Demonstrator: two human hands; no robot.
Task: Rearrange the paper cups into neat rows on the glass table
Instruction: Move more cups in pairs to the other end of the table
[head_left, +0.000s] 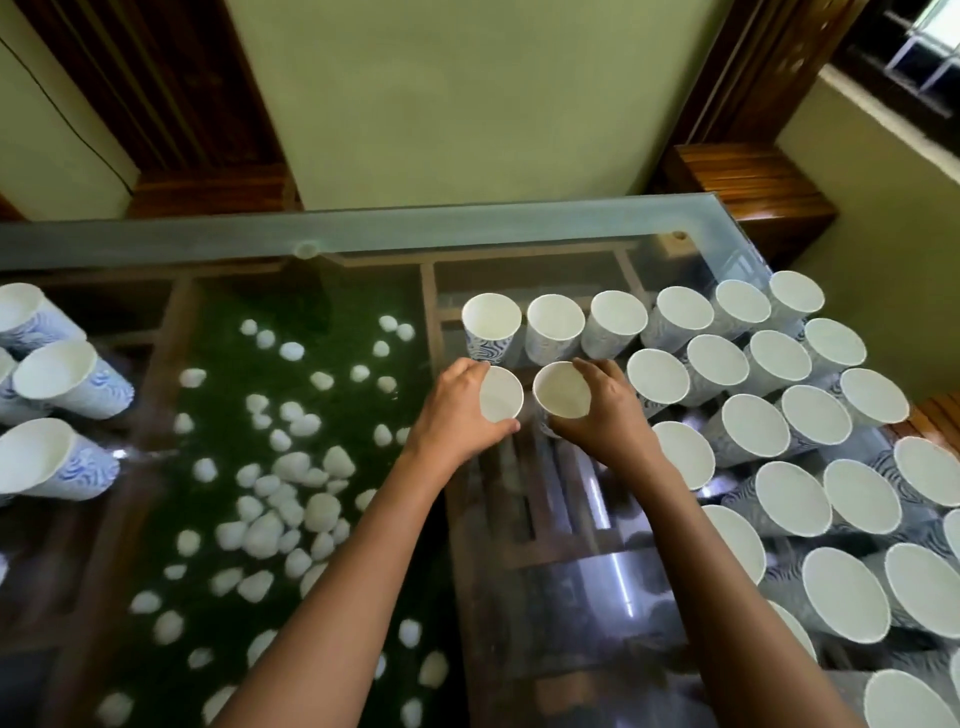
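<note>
Both bare forearms reach in from the near edge of the counter (467, 224) and draw together toward its middle, wrists straight. The left hand (457, 410) curls round the left cup (500, 395) from the outer side, with the thumb at the near rim and the fingers over the far rim. The right hand (605, 415) grips the right cup (562, 389) likewise, mirrored. The two hands are close together over the counter but apart.

You see two hands: your left hand (457, 410) holds one paper cup (500, 393), and your right hand (602, 415) holds a second cup (562, 389). The far row (555, 319) has six cups. Well over twenty cups stand on the right. The left group (54, 371) has at least four. The white pebbles (260, 535) number in the dozens, too many to count.
</note>
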